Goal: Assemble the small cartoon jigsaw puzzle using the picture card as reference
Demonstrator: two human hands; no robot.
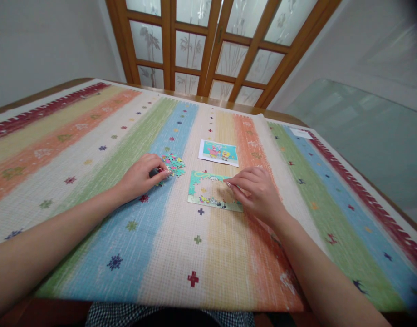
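At the left edge of a loose pile of small jigsaw pieces (174, 165) rests my left hand (143, 176). Its fingers are curled, with thumb and fingertips closed together at the pile; what lies between them is too small to make out. My right hand (259, 190) pinches a small puzzle piece (228, 184) over the upper right part of a partly assembled jigsaw puzzle (192, 199). The puzzle's border is joined along the top, left and bottom, and the tablecloth shows through its middle. My right hand hides much of its right side.
A printed picture card (219, 153) with cartoon figures lies just beyond the puzzle. A striped tablecloth (181, 254) covers the table. A white paper (301, 133) sits near the far right edge. Wooden doors with glass panes (191, 50) stand behind the table.
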